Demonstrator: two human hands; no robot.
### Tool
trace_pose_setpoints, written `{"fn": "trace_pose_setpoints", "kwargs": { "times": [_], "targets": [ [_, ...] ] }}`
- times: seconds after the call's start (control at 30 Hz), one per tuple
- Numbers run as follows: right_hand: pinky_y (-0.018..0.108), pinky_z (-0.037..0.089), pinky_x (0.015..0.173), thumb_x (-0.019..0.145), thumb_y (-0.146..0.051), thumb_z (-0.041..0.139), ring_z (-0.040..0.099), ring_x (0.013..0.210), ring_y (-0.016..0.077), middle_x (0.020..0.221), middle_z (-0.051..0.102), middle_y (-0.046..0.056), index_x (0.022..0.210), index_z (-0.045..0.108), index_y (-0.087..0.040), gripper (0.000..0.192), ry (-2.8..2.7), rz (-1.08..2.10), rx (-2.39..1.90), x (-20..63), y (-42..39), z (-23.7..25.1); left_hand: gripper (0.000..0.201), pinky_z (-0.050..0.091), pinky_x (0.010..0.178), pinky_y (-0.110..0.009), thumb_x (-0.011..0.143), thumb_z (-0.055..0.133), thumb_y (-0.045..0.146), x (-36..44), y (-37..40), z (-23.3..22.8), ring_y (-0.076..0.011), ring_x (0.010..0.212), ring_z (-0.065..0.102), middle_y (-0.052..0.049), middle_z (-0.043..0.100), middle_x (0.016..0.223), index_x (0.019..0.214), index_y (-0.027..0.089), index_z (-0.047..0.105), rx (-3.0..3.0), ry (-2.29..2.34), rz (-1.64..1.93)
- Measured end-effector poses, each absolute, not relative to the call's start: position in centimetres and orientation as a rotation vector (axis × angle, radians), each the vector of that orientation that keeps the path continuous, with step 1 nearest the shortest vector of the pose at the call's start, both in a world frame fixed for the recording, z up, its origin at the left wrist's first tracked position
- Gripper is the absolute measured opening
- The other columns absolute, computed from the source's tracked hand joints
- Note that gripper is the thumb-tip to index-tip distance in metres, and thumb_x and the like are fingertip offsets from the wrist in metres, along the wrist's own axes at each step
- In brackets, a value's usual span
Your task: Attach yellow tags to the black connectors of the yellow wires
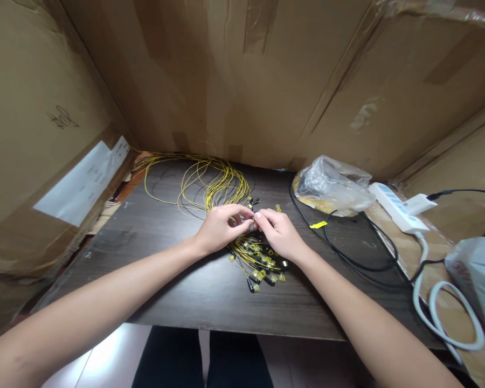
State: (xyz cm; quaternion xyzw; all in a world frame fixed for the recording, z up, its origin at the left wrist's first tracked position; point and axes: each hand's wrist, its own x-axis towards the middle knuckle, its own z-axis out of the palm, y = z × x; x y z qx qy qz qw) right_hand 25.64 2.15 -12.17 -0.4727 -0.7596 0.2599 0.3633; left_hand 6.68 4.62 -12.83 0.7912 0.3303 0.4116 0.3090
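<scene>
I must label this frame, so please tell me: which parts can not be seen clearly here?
- Head view: what the fingers pinch is hidden by the left hand and right hand.
- Text on the white label: too small to read.
- Contents of the clear bag: blurred by the plastic.
- Grey bag: cut off by the right edge.
- The yellow wires tangle; single wires cannot be followed.

Matt dark wood-grain table point(178, 291), glossy yellow cables point(216, 180), crinkled clear plastic bag point(333, 180), rough cardboard walls point(242, 81).
</scene>
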Motion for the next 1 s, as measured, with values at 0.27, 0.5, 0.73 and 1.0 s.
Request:
{"fn": "trace_pose_setpoints", "kwargs": {
  "times": [0.27,0.5,0.73,1.0],
  "targets": [
    [0.029,0.041,0.067,0.096,-0.030,0.053,0.055,0.073,0.0173,0.081,0.063,0.003,0.084,0.061,-0.019,0.018,-1.922,0.609,-1.215,25.59,2.07,-12.00,0.015,0.047,0.053,-0.019,0.085,0.070,0.027,6.76,4.78,-12.74,-0.0091,0.055,0.059,-0.002,0.072,0.074,0.092,0.015,0.075,1.953,0.926,1.030],
    [0.029,0.038,0.063,0.100,-0.031,0.042,0.053,0.065,0.0160,0.065,0.057,0.001,0.067,0.053,-0.019,0.037,-1.964,0.688,-1.211,25.60,2.07,-12.01,0.012,0.049,0.057,-0.020,0.085,0.068,0.022,6.69,4.71,-12.61,-0.0101,0.062,0.062,-0.003,0.074,0.080,0.091,0.015,0.076,2.034,0.859,1.077],
    [0.028,0.038,0.062,0.094,-0.033,0.056,0.053,0.068,0.0165,0.075,0.061,0.002,0.082,0.061,-0.019,0.019,-1.886,0.661,-1.221,25.51,2.04,-12.03,0.014,0.048,0.058,-0.021,0.083,0.070,0.026,6.71,5.03,-12.61,-0.0113,0.063,0.062,-0.003,0.074,0.079,0.090,0.015,0.075,1.942,0.914,1.029],
    [0.029,0.036,0.063,0.102,-0.036,0.039,0.051,0.063,0.0160,0.065,0.056,0.001,0.068,0.054,-0.019,0.040,-1.949,0.736,-1.220,25.55,2.08,-12.07,0.013,0.049,0.058,-0.020,0.085,0.068,0.023,6.74,4.72,-12.71,-0.0106,0.063,0.061,-0.003,0.073,0.079,0.092,0.015,0.075,2.037,0.869,1.074]
  ]
}}
